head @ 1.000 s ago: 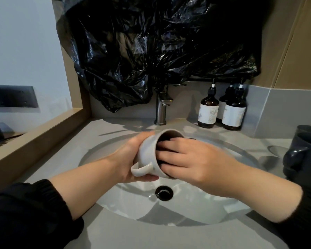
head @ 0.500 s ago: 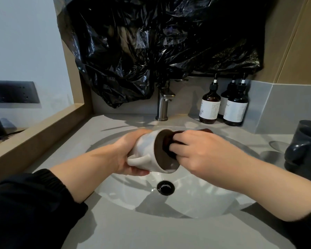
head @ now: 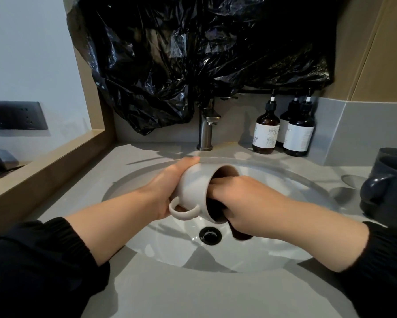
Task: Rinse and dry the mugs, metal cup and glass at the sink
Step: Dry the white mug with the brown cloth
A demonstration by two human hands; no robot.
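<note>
Grey stone counter (head: pixel 193 294) with an inset oval white basin (head: pixel 273 249); its black drain (head: pixel 210 235) lies just below the hands, and a brushed-metal tap (head: pixel 205 131) stands at 12 o'clock of the basin under a crumpled black plastic sheet (head: pixel 193 53). At 2 o'clock stand three amber pump bottles (head: pixel 266 131) with white labels; the print is too small to read, and only a small sprig-like mark shows on the nearest label. Two dark mugs (head: pixel 390 184) sit at 3 o'clock on the counter, one seemingly nested in the other, well apart from the hands. A dark switch plate (head: pixel 14 115) is on the wall at 9 o'clock. Over the basin the left hand (head: pixel 167 191) grips the pale mug (head: pixel 193 189) round its base and side, thumb on top, with the mug on its side, its mouth turned toward 2 o'clock and its handle hanging toward 6 o'clock. The right hand (head: pixel 243 203) has its fingers pushed into the mouth, holding a dark cloth (head: pixel 241 235) whose loose end hangs beneath the palm. Half a second earlier the mouth faced more toward the viewer, the handle pointed toward 8 o'clock, and the right hand held the cloth bunched at the rim; the fingers now reach deeper inside.
</note>
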